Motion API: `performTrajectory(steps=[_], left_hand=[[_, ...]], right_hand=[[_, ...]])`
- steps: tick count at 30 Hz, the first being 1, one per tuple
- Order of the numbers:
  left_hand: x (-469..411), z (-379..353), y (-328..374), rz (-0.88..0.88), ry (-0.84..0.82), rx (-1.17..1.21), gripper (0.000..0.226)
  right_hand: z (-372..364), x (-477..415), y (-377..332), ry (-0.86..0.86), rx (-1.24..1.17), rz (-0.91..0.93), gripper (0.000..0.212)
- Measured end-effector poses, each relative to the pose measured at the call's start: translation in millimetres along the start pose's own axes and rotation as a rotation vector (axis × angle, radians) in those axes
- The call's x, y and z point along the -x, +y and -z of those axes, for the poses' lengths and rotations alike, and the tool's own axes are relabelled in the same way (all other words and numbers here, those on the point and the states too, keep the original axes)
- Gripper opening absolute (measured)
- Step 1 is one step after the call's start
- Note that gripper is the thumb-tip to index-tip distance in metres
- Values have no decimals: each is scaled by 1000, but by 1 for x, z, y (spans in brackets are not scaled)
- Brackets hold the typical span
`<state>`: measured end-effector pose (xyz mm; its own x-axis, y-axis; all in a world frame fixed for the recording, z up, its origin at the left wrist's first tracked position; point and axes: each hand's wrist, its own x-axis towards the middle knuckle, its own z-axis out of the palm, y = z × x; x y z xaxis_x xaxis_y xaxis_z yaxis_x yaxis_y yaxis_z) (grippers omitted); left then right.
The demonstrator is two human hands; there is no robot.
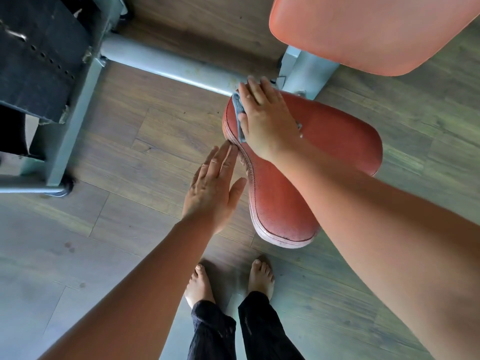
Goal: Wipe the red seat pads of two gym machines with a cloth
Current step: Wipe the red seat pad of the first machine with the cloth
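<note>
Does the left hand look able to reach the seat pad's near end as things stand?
Probably yes: the left hand is open right beside the seat pad, with nothing between them.

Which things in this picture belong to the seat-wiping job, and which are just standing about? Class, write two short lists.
In the job: red seat pad; cloth; right hand, pressing the cloth flat on the pad; left hand, fingers at the pad's edge.

Not in the job: weight stack; grey frame tube; wooden floor; bare feet.
</note>
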<state>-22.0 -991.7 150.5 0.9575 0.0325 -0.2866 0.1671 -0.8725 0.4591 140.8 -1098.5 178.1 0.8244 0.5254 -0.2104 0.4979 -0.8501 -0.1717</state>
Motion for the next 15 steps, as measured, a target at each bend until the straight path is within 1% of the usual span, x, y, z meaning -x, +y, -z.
performTrajectory(steps=[2,4,6,8,11,13,15], left_hand=[[-2,0,0,-1,1,13,73],[-4,1,0,3,8,22,74],[-6,1,-2,9,20,22,74],[-8,4,-2,16,27,19,74],[-13,10,4,15,37,4,75],[-17,12,11,-8,43,4,75],[-20,13,19,-9,52,9,73]], right_hand=[[-1,31,-7,18,2,36,60],[-4,56,-7,-3,-4,127,61],[-3,40,0,-14,-9,171,59],[-1,-3,6,17,-1,126,57],[5,-41,9,-10,-28,-14,55],[6,-16,8,19,-28,-47,57],[4,41,9,55,-48,-54,57]])
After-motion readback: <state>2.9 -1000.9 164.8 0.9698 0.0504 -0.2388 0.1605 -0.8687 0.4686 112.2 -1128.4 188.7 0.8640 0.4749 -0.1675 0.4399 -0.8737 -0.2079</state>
